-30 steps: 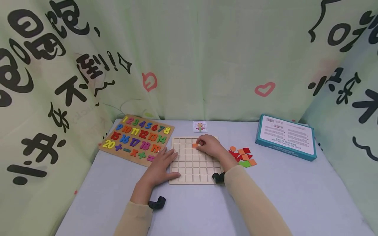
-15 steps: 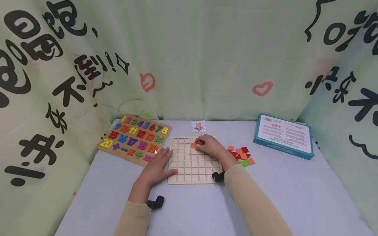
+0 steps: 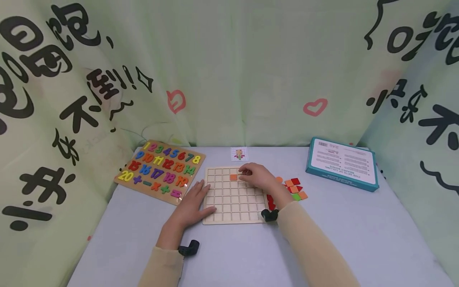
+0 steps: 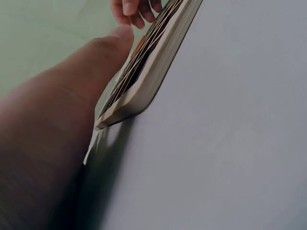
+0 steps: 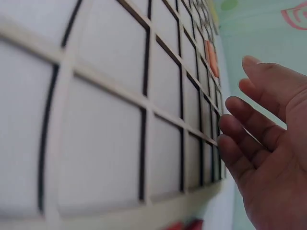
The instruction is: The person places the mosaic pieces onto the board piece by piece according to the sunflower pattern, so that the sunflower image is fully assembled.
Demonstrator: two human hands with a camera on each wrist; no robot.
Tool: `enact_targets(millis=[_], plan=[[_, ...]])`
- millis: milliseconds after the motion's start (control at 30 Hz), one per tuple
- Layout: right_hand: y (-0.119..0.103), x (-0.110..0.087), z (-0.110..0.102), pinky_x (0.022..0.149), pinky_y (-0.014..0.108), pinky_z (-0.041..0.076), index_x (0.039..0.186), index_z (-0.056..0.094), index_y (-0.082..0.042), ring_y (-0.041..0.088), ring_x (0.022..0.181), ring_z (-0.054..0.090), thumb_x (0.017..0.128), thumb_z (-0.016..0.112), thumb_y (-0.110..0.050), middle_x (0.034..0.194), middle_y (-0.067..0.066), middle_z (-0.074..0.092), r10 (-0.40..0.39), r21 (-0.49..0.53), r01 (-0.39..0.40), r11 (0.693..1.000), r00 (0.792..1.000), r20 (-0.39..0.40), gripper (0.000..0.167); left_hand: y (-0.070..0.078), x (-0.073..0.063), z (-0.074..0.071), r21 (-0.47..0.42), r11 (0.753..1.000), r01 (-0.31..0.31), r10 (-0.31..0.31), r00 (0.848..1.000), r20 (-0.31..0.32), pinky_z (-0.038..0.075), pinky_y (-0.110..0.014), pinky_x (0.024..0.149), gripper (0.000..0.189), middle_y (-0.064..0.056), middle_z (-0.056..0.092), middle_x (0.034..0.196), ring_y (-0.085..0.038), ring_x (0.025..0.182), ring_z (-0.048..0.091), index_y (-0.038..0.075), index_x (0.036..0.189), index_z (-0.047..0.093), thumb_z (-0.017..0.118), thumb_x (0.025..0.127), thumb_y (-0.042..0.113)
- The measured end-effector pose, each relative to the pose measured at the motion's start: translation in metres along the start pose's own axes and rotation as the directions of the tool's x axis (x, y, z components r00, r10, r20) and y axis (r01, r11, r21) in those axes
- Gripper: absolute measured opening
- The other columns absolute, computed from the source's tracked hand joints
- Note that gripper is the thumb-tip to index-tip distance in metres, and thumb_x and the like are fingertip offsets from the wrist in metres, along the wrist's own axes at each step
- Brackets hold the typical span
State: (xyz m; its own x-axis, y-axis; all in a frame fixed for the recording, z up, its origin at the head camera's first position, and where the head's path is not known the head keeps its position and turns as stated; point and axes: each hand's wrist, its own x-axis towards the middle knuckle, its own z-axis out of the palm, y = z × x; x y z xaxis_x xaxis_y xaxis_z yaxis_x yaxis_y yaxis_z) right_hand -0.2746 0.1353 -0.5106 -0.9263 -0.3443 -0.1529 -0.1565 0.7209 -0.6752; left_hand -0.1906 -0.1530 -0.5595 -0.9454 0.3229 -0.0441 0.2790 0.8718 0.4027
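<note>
An orange square tile (image 3: 233, 177) lies in one cell near the far side of a pale wooden grid board (image 3: 233, 207). Just to its right hovers my right hand (image 3: 259, 178). In the right wrist view this hand (image 5: 268, 124) has loosely bent fingers with nothing between them, apart from the orange tile (image 5: 211, 58). My left hand (image 3: 191, 205) rests at the board's left edge, fingers spread and thumb on its near left part. Seen from the left wrist, the thumb (image 4: 108, 52) lies along the board's rim (image 4: 144, 91).
Several red, orange and green tiles (image 3: 295, 189) lie right of the board, some hidden by the right forearm. A number puzzle board (image 3: 163, 191) is at left. A small pattern card (image 3: 239, 154) lies behind the grid. A teal box (image 3: 342, 163) stands at the back right.
My right hand has let go of the orange tile and moved slightly right of it; the tile stays in its cell. The left hand keeps its place on the board.
</note>
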Motion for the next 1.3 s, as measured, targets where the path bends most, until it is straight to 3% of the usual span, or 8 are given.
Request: enact_targets(millis=[233, 500, 733, 1100, 1300], plan=[[0.012, -0.028, -0.042, 0.091, 0.041, 0.055, 0.127, 0.063, -0.018, 0.026, 0.112, 0.056, 0.094, 0.066, -0.035, 0.121, 0.006, 0.063, 0.07, -0.008, -0.07, 0.998, 0.997, -0.036, 0.037, -0.001, 0.001, 0.003, 0.087, 0.996, 0.001, 0.0, 1.0, -0.006, 0.015, -0.053, 0.125, 0.086, -0.008, 0.021, 0.166, -0.032, 0.155, 0.012, 0.02, 0.155, 0.034, 0.054, 0.088, 0.07], [0.059, -0.058, -0.077, 0.081, 0.036, 0.059, 0.133, 0.057, -0.017, 0.031, 0.113, 0.055, 0.093, 0.068, -0.032, 0.128, 0.013, 0.059, 0.191, 0.002, -0.191, 0.982, 0.982, -0.004, 0.044, -0.001, 0.002, 0.003, 0.087, 0.996, 0.005, -0.005, 1.0, -0.003, 0.014, -0.048, 0.126, 0.086, -0.004, 0.024, 0.165, -0.028, 0.155, 0.013, 0.02, 0.156, 0.033, 0.053, 0.088, 0.07], [0.092, -0.069, -0.086, 0.081, 0.033, 0.059, 0.132, 0.058, -0.016, 0.027, 0.105, 0.059, 0.095, 0.064, -0.035, 0.127, 0.014, 0.06, 0.232, -0.022, -0.231, 0.973, 0.972, 0.027, 0.042, 0.001, 0.001, 0.001, 0.06, 0.998, 0.018, -0.019, 1.0, 0.007, 0.013, -0.049, 0.126, 0.086, -0.002, 0.023, 0.165, -0.028, 0.155, 0.013, 0.02, 0.156, 0.033, 0.055, 0.088, 0.069], [0.115, -0.086, -0.099, 0.081, 0.032, 0.053, 0.11, 0.066, -0.015, 0.024, 0.1, 0.057, 0.092, 0.069, -0.034, 0.106, 0.007, 0.065, 0.242, -0.071, -0.24, 0.968, 0.97, 0.022, 0.026, 0.0, 0.002, 0.003, 0.082, 0.996, 0.02, -0.019, 1.0, -0.007, 0.012, -0.049, 0.126, 0.087, -0.002, 0.024, 0.165, -0.027, 0.155, 0.014, 0.021, 0.155, 0.033, 0.054, 0.087, 0.07], [0.13, -0.097, -0.101, 0.08, 0.03, 0.05, 0.11, 0.066, -0.016, 0.024, 0.102, 0.054, 0.091, 0.07, -0.038, 0.103, 0.006, 0.062, 0.242, -0.06, -0.239, 0.969, 0.97, 0.038, 0.029, 0.001, 0.002, 0.003, 0.08, 0.997, 0.023, -0.023, 1.0, -0.009, 0.012, -0.049, 0.126, 0.087, -0.002, 0.025, 0.165, -0.027, 0.155, 0.014, 0.021, 0.155, 0.034, 0.055, 0.087, 0.07]])
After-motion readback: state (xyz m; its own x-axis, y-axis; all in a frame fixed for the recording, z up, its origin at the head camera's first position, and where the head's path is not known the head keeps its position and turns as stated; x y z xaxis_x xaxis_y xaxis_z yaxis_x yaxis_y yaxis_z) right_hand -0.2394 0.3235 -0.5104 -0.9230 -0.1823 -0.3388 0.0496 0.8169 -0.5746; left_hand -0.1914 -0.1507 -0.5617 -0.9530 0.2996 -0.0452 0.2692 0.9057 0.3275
